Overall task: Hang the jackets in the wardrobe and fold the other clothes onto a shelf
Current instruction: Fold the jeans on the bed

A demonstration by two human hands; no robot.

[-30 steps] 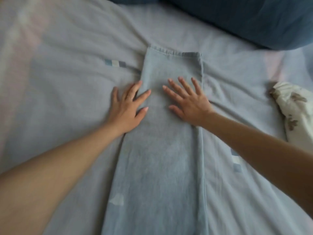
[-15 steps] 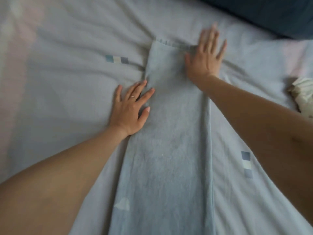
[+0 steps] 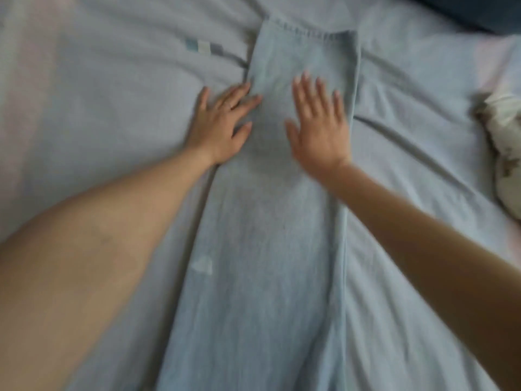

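A pair of light blue jeans (image 3: 267, 249) lies lengthwise on the bed, folded leg over leg, hems at the far end. My left hand (image 3: 221, 124) lies flat with straight fingers on the left edge of the leg, partly on the sheet. My right hand (image 3: 318, 128) is flat and spread on the leg, just right of the left hand and below the hem. Neither hand grips the cloth.
The pale blue-grey bed sheet (image 3: 112, 122) spreads all around. A crumpled cream patterned garment (image 3: 504, 153) lies at the right edge. A dark blue pillow (image 3: 479, 9) shows at the top right corner.
My right hand slid from the far right hem corner back toward me onto the middle of the leg. The left hand stayed in place.
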